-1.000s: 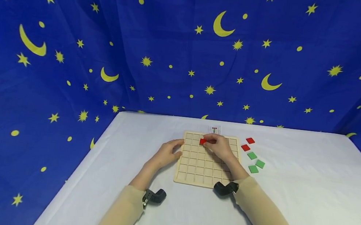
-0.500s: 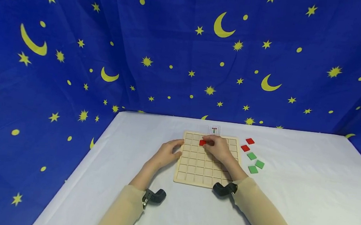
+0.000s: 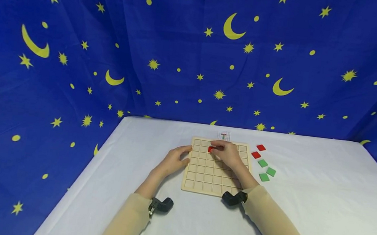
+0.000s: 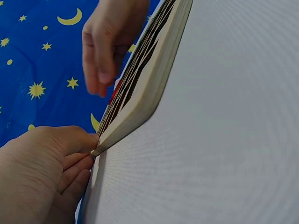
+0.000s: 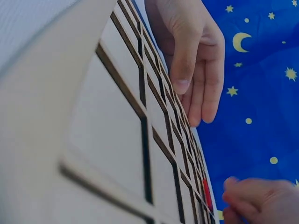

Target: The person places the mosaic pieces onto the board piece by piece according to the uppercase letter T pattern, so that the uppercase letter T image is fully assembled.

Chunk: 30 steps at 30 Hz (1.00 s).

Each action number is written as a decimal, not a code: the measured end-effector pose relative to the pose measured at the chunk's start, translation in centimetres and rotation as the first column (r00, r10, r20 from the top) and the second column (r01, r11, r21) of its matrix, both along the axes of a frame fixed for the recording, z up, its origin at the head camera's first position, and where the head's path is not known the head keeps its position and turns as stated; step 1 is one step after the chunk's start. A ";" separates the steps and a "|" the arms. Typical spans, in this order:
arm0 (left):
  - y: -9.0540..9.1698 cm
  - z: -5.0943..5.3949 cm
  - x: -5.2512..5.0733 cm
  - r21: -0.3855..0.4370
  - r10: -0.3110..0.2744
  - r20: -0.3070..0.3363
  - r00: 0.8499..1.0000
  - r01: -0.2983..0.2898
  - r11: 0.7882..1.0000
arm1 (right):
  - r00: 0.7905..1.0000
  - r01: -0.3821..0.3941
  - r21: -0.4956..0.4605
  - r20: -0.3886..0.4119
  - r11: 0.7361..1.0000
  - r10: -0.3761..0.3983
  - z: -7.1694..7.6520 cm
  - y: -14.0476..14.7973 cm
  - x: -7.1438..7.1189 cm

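Nearest, two beige sleeves [image 3: 272,218] reach forward over the white-covered desk [image 3: 324,208], each with a black mount [image 3: 233,198] at the wrist. Beyond them a wooden board [image 3: 203,186] with a grid of square cells lies flat, nearer the desk's far edge than its side edges.

The left hand [image 3: 171,161] rests at the board's left edge; its grip is loosely spread in the head view, thumb and forefinger apart and both against the rim. Just off the board's right edge, three green tiles [image 3: 264,177] lie loose on the desk, with two red tiles [image 3: 256,155] past them.

The right hand [image 3: 228,154] is over the board's far part, thumb and forefinger slightly parted at a red piece [image 3: 210,149]; whether this grip has hold of anything, I cannot tell. That piece is in the third column from the board's left edge, second row from its far edge.

Just past the board, toward the desk's far edge, lies a card [image 3: 223,136] showing a red-and-green T. Behind the desk hangs blue cloth [image 3: 189,48] with yellow moons and stars.
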State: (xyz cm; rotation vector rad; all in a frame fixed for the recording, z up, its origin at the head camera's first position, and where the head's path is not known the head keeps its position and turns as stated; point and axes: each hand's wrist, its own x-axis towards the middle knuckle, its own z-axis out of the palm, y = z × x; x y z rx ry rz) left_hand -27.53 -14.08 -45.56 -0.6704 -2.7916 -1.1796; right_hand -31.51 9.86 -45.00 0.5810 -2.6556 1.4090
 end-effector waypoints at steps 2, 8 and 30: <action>0.1 0.0 0.0 -0.006 0.003 0.000 1.000 -0.003 1.000 | 0.998 0.006 -0.086 0.063 0.996 0.000 0.4 0.2 -0.1; 0.3 0.2 0.1 0.001 0.019 0.005 1.000 -0.019 1.000 | 0.990 0.007 -0.257 0.140 0.966 0.030 3.2 1.3 0.3; 0.2 0.2 0.1 0.016 0.010 0.011 1.000 -0.010 1.000 | 0.973 0.212 -0.166 0.132 0.963 -0.191 4.6 12.6 -0.1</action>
